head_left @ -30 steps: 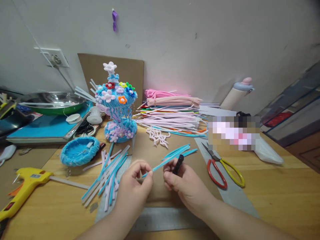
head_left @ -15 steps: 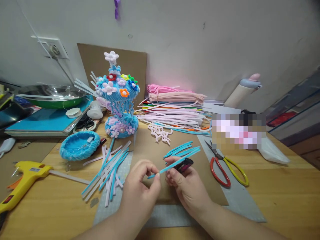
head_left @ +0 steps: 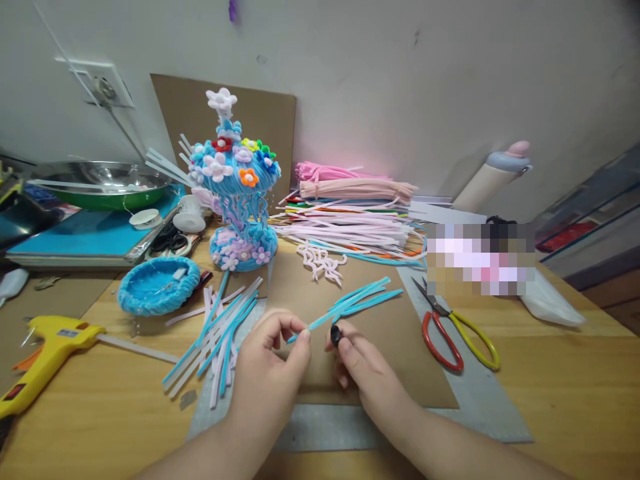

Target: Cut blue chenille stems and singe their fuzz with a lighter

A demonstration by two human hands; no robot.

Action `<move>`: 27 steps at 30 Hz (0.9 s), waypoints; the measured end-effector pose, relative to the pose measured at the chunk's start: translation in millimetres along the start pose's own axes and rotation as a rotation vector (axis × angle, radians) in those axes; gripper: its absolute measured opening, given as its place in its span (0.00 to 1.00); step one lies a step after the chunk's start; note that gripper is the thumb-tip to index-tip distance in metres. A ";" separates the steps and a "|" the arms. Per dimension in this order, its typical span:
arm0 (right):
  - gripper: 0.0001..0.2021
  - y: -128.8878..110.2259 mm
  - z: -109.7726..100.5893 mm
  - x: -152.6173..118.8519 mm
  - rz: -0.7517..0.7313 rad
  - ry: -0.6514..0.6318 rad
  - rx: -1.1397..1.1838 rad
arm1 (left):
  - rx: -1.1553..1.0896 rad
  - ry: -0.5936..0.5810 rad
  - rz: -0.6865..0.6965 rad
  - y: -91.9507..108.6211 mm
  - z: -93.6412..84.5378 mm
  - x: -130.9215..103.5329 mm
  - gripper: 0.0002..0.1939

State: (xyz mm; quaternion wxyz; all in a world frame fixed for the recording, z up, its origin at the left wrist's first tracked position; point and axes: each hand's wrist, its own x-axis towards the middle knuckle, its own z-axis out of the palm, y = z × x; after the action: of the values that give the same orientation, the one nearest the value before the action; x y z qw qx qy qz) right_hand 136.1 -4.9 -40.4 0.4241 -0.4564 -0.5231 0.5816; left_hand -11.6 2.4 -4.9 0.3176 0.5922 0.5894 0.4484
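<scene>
My left hand pinches one end of a light-blue pipe cleaner between thumb and fingers. Its far part slants up to the right above other blue pipe cleaners lying on a brown cardboard sheet. In my right hand is a small dark cylinder, its round black end facing me; the rest is hidden by the fingers. The right hand is just beside the strip, apart from the left. Several curled pale-pink pipe cleaners lie beyond both hands.
Scissors with red and yellow handles lie right. A blue jellyfish-like flowered ornament stands at back left. Cut strips, a blue fuzzy bowl and a yellow glue gun are left. Pipe-cleaner bundles lie by the wall.
My right hand has turned the dark cylinder so its end faces me, and has come off the blue strip. My left hand has shifted slightly left with the strip.
</scene>
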 end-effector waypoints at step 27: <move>0.12 -6.4 -2.4 0.0 0.008 0.164 0.022 | 0.046 -0.042 0.017 2.3 2.8 -0.5 0.03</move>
State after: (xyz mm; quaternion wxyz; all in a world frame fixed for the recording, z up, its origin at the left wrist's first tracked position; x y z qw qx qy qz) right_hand 138.5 -3.7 -34.1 0.4683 -0.4997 -0.4783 0.5497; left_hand -8.1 2.1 -4.0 0.3124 0.6138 0.5875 0.4249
